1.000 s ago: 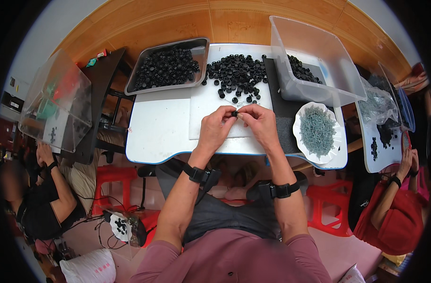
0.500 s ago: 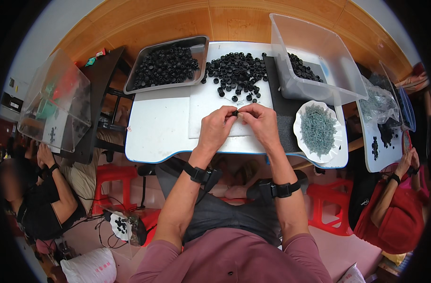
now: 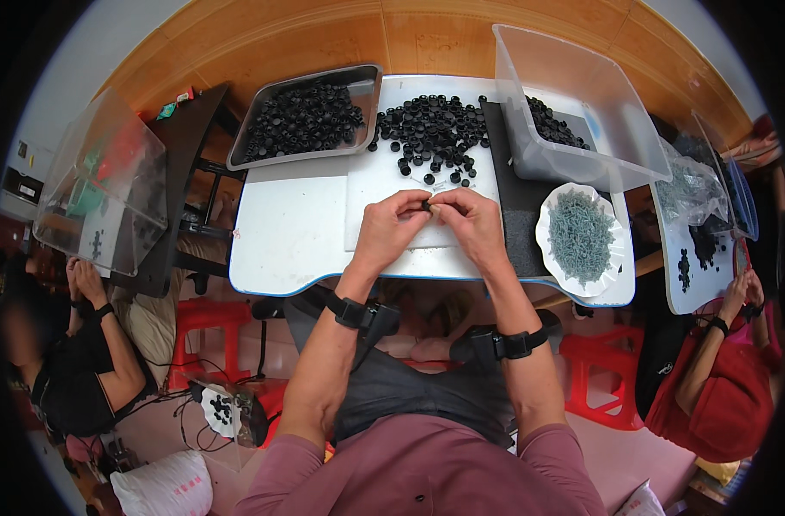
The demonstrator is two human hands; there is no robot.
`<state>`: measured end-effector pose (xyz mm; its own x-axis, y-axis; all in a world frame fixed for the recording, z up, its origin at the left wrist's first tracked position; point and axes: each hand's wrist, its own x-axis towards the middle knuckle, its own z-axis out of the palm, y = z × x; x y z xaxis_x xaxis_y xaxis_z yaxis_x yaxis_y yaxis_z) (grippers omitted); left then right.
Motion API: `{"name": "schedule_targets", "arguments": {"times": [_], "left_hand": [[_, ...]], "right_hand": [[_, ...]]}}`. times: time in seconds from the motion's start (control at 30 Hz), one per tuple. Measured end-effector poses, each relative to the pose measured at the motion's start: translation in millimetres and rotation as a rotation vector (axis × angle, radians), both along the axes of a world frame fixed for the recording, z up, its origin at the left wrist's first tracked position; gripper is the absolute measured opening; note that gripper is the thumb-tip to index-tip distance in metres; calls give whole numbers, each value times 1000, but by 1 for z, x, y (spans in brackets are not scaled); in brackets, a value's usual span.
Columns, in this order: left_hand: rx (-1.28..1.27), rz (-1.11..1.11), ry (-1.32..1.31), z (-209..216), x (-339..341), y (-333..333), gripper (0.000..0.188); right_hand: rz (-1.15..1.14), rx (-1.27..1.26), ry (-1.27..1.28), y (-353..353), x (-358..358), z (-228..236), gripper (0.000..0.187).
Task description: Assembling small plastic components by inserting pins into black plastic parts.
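My left hand (image 3: 387,230) is closed in a pinch on a small round black cap (image 3: 426,205) above the white work board. The fingertips of my right hand (image 3: 472,225) press together against the same cap from the other side; anything tiny between them is hidden. Just beyond my fingers, a few pale screws (image 3: 442,186) lie on the board. A loose heap of black caps (image 3: 440,129) spreads behind them at the table's far side.
A metal tray (image 3: 311,156) of black caps stands far left. At far right is a clear plastic bin (image 3: 573,166) with more caps; nearer lies a scalloped white plate (image 3: 545,228) of grey-green screws. Co-workers sit on both sides, near red stools (image 3: 205,320).
My hands stay together at nearly the same spot, with the left hand's fingers slightly shifted around the cap. The view has moved very slightly.
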<state>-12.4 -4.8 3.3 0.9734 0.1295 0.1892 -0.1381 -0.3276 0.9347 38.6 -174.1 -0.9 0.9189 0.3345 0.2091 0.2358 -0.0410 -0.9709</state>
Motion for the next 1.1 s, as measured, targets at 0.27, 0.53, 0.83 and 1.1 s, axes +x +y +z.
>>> {"name": "schedule_targets", "arguments": {"times": [0.27, 0.53, 0.83, 1.1], "left_hand": [[-251, -42, 147, 6, 0, 3, 29], [-223, 7, 121, 3, 0, -3, 26], [-119, 71, 95, 8, -2, -6, 26], [-170, 62, 73, 1, -2, -1, 26]], "right_hand": [[67, -47, -224, 0, 1, 5, 16], [-160, 53, 11, 0, -5, 6, 15], [-370, 58, -42, 1, -3, -1, 15], [-408, 0, -118, 6, -2, -1, 15]]}}
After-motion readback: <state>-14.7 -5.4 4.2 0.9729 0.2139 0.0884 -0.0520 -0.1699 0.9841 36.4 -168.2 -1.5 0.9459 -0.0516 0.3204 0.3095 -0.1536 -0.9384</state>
